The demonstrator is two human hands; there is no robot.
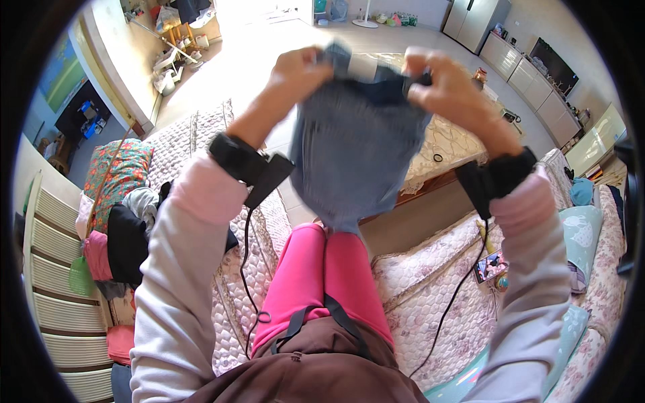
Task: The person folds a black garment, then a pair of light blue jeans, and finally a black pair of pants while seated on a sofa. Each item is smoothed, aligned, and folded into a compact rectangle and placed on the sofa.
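Observation:
A blue denim garment hangs in front of me, blurred by motion, its lower end just above my knees. My left hand grips its upper left edge, and my right hand grips the upper right edge. Between the two hands the top edge sags and shows a darker inside. Whether it is a pair of jeans or another denim piece, I cannot tell. Both wrists wear black straps with black devices, from which dark cables run down.
Quilted floral covers lie over the seats on both sides of me. Beyond the garment stands a low table with a lace cloth. Clothes such as a black garment are heaped at left. A phone lies on the right seat.

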